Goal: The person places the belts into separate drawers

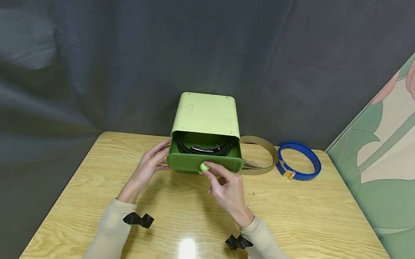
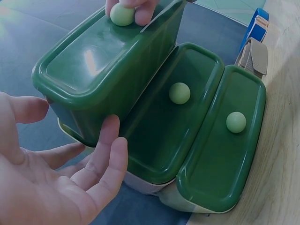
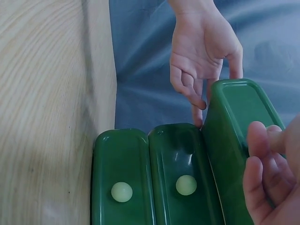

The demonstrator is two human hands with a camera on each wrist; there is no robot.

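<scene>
A small pale-green drawer cabinet (image 1: 206,113) with dark green drawers stands at the back of the table. Its top drawer (image 1: 184,162) is pulled out, and a coiled black belt (image 1: 224,149) with a shiny buckle lies inside. My right hand (image 1: 229,189) pinches the round light-green knob (image 1: 204,167) of that drawer between thumb and fingers. At the cabinet's left side is my left hand (image 1: 147,169), fingers extended, fingertips right by the top drawer. Below it, the middle drawer (image 2: 154,145) and the bottom drawer (image 2: 211,164) are pushed in, each with a round knob.
A tan belt (image 1: 273,155) lies coiled just right of the cabinet. Beyond it is a coiled blue belt (image 1: 310,176) with a gold buckle. Dark fabric (image 1: 143,59) hangs behind the wooden table (image 1: 186,209), and a floral cloth (image 1: 391,160) is at the right.
</scene>
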